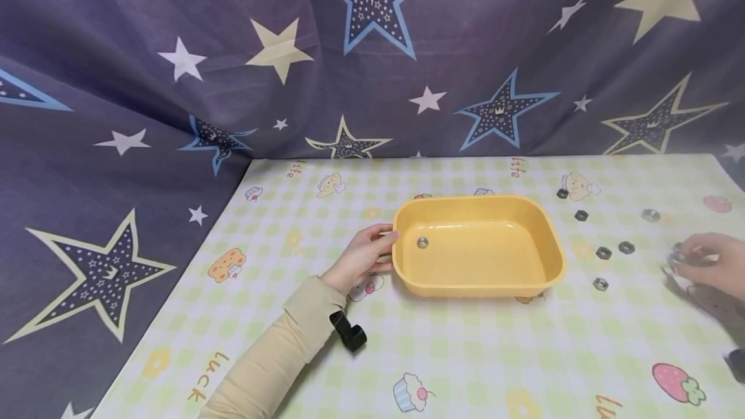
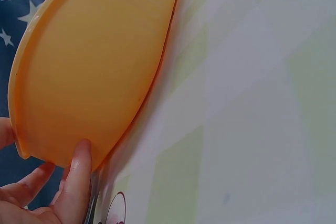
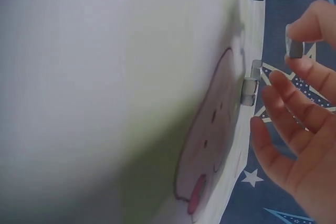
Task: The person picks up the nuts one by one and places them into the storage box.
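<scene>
My left hand point(image 1: 368, 251) grips the left end of a yellow plastic tub point(image 1: 480, 291), thumb at the rim and fingers against the outer wall. Inside the tub, near its left end, lies one metal nut point(image 1: 423, 242). At the far right my right hand point(image 1: 712, 262) is slightly blurred. In the right wrist view its thumb and index finger pinch a nut point(image 3: 296, 49) above the cloth, while the other fingers are spread. Beyond those fingers, another nut point(image 3: 249, 92) lies on the table.
Several hex nuts lie right of the tub, among them a dark nut point(image 1: 581, 215), a nearer nut point(image 1: 601, 284) and a shinier nut point(image 1: 650, 215). A checked tablecloth point(image 1: 326, 374) covers the table. Behind it hangs a star-patterned curtain point(image 1: 227, 11).
</scene>
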